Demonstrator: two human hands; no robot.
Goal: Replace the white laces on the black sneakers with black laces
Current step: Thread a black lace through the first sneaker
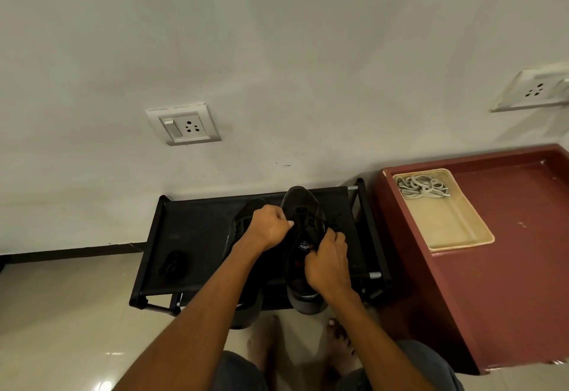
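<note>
the curled left hand point(271, 227) and right hand point(326, 256) pinch thin black lace ends over the black fabric sneaker point(303, 224), likely to thread eyelets, white laces point(420, 187) discarded in the beige tray point(462, 238).

Dim indoor light, floor glare, warped edges
</note>
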